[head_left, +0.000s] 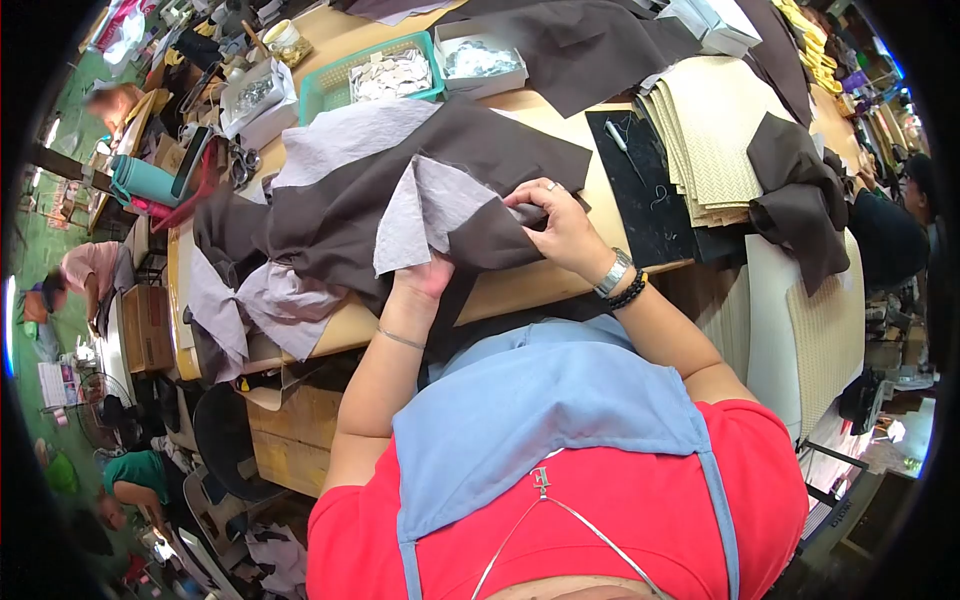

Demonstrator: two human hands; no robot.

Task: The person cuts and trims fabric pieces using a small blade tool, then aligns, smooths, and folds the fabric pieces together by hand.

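A dark brown piece of fabric with a pale lilac-grey underside is held up at the table's front edge. My left hand grips it from below, with its fingers mostly covered by the cloth. At the fabric's right side, my right hand pinches the edge between thumb and fingers. Whether something small is also between those fingertips, I cannot make out. More brown fabric lies beneath and to the left, bunched in folds, with its pale underside turned up in places.
Behind the cloth stand a teal basket of pale scraps and a white box of small pieces. To the right, a white-handled tool lies on a black mat, beside stacked cream textured sheets. Other people work at both sides.
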